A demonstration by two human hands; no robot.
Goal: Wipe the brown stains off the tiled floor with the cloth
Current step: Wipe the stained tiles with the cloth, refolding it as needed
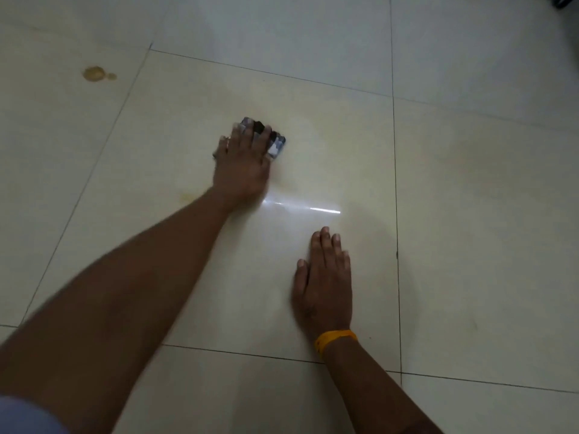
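The left hand [241, 164] lies stretched out far across a pale, glossy tiled floor [470, 214], its fingers [237, 134] straight and spread, pressing down flat on a small folded cloth [272, 140]. The cloth is patterned in dark, grey and white patches; most of it sits under the fingers, with its far edge and right corner showing beyond them. No label, brand or writing can be made out on it, and the hand and cloth are somewhat blurred. The right hand [322, 283] rests palm down on the same large tile, nearer and to the right of the left hand and well apart from it, fingers straight and close together, holding nothing. A yellow wristband [335, 338] circles the right wrist; any marking on it is too small to read. A brown stain [94, 73] with a smaller brown spot [112, 76] just beside it on its right sits on the tile at far left, well apart from the cloth. A faint yellowish smear [188, 195] shows on the central tile to the left of the left wrist, and the floor to the right of the cloth carries a pale yellowish tinge. A bright streak of reflected light [313, 209] lies on the tile between the two hands. Dark grout lines [395, 183] divide the tiles. A bit of pale blue fabric [28, 418] shows at the near left corner, and a dark object [567, 1] is cut off at the far right corner.
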